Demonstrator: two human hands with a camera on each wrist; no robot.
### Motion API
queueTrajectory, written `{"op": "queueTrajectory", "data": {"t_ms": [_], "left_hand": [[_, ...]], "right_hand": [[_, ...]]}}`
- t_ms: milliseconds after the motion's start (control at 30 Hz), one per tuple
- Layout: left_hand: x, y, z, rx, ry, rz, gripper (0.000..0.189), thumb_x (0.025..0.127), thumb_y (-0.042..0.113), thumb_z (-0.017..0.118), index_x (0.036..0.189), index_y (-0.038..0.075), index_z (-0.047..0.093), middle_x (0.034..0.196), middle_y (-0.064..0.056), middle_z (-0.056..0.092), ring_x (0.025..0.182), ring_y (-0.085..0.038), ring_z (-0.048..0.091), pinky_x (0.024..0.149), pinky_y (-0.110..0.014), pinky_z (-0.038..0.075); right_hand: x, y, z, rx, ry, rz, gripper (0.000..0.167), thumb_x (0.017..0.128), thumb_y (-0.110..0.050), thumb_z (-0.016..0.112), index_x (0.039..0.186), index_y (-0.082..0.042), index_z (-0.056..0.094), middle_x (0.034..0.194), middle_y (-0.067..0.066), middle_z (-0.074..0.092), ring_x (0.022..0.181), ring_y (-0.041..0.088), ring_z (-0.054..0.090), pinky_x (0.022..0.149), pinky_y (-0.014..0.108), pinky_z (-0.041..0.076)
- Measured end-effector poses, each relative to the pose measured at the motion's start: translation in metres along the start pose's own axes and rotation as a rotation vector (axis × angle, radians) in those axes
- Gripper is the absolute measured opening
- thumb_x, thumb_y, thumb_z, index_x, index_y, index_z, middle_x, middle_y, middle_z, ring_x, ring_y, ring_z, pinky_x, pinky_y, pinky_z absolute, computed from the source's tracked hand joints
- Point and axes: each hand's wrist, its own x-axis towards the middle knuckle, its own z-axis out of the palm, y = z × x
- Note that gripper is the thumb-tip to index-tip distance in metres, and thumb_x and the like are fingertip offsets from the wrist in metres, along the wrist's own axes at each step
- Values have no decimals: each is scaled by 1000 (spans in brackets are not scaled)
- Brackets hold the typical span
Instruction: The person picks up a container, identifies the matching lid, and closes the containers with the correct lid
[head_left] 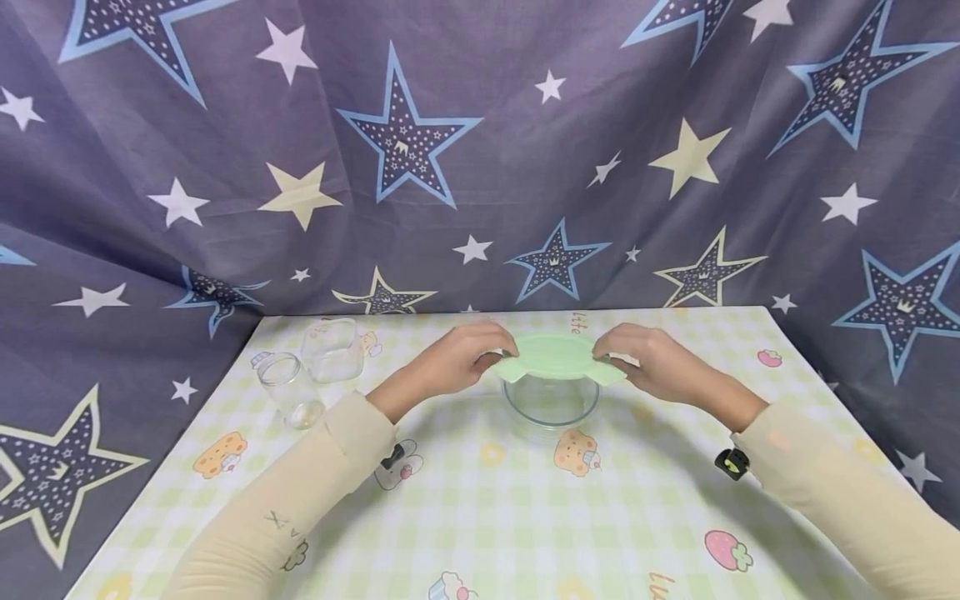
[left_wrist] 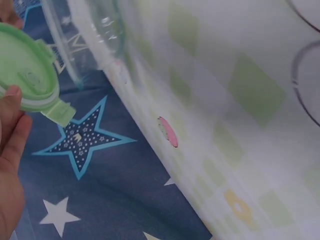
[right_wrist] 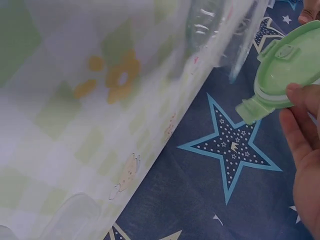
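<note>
A light green lid [head_left: 553,357] with clip flaps is held between both hands, tilted above a round clear container [head_left: 551,408] on the table. My left hand [head_left: 459,358] pinches one side of the lid near a flap. On the opposite side, my right hand [head_left: 663,364] pinches the lid's edge. In the left wrist view the lid [left_wrist: 27,70] shows its rim and a flap hanging free, with the thumb on top. The right wrist view has the lid [right_wrist: 287,65] between thumb and fingers, beside the clear container [right_wrist: 207,25]. The lid hides the container's far rim in the head view.
At the back left of the table, a clear jar [head_left: 288,390] stands beside a clear squarish container [head_left: 332,352]. A checked cloth [head_left: 480,517] with cartoon prints covers the table. Behind it hangs a dark star-patterned curtain [head_left: 480,83].
</note>
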Motion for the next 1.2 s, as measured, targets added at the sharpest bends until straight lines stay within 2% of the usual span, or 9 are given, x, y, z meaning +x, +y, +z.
{"op": "queueTrajectory", "data": {"t_ms": [267,433,700,900,1000,1200], "left_hand": [[-7,5,7,69,-42,91,22,89,-6,74,105,9,71,110,-2,71,109,-18,66,102,-22,50],[-11,4,13,94,-61,97,19,90,-4,73,103,9,72,109,-2,71,108,-17,66,103,-22,50],[-14,3,18,130,-104,99,18,91,-2,72,103,11,72,109,0,72,108,-16,66,101,-21,51],[-15,4,17,149,-136,108,34,84,-16,69,103,12,72,108,1,72,109,-16,66,99,-23,53],[-15,4,18,155,-142,121,39,81,-20,68,103,12,73,108,1,72,109,-16,66,99,-23,53],[-16,3,18,176,-145,145,33,84,-15,70,102,14,73,108,3,73,108,-15,66,97,-23,54]], "right_hand": [[-7,-4,9,-12,-15,-83,32,79,16,73,99,-9,71,100,1,71,96,20,67,87,36,57],[-10,-5,15,-17,-37,-106,30,81,14,72,98,-10,72,99,-1,70,94,17,67,85,31,59],[-13,-8,18,-24,-53,-124,26,82,12,74,97,-10,72,98,0,71,95,18,68,86,33,59],[-13,-9,19,-64,-89,-147,24,83,9,74,99,-10,73,100,0,72,97,18,68,89,32,59],[-14,-10,20,-90,-109,-161,28,82,13,71,99,-9,73,101,0,72,99,19,67,90,33,59],[-14,-12,22,-147,-128,-196,46,71,25,61,100,-8,73,102,0,71,100,20,67,90,34,59]]}}
